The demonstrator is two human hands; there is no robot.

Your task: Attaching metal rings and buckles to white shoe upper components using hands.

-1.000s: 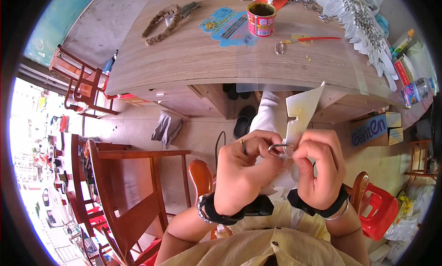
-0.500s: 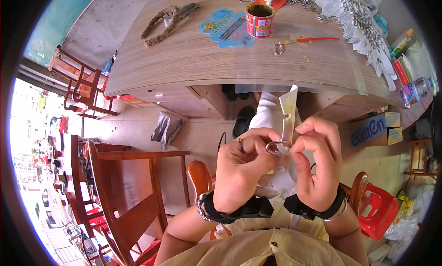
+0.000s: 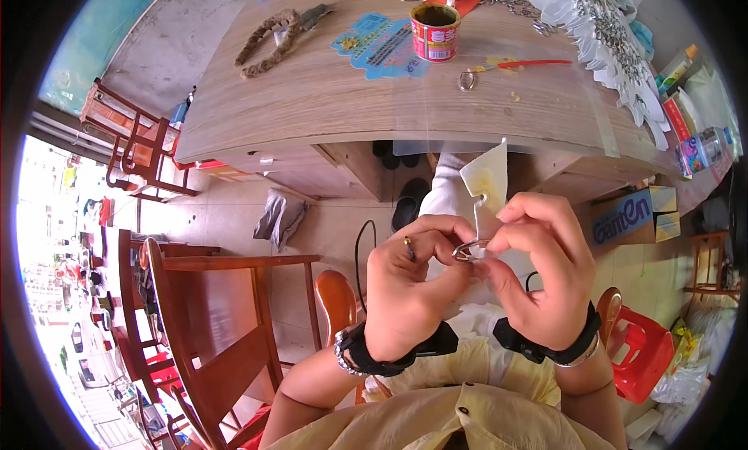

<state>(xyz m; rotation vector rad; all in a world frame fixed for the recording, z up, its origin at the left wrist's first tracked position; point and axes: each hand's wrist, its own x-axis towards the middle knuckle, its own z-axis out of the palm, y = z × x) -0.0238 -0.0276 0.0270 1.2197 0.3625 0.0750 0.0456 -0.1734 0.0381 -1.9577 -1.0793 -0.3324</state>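
Note:
A small oval metal ring [image 3: 470, 251] sits between my hands, above my lap. My left hand [image 3: 417, 282] pinches it from the left with thumb and forefinger. From the other side, the thumb and fingers of my right hand [image 3: 541, 267] close on the lower end of a pale, flat, notched strip [image 3: 488, 177] where it meets the ring. Its wide upper end stands free and carries a yellowish smear. My fingers partly hide how strip and ring join.
On the wooden table [image 3: 312, 99] ahead stand a red open tin [image 3: 435, 41], a red-handled brush [image 3: 530, 63] and another metal ring [image 3: 467, 81]. White strips with metal rings [image 3: 608, 60] heap at the back right. A wooden chair [image 3: 226, 341] is left, a red stool [image 3: 643, 356] right.
The strip has turned so more of its broad, smeared face shows. The ring has tilted between my fingers. My right hand has shifted slightly right, its thumb now closer to the ring.

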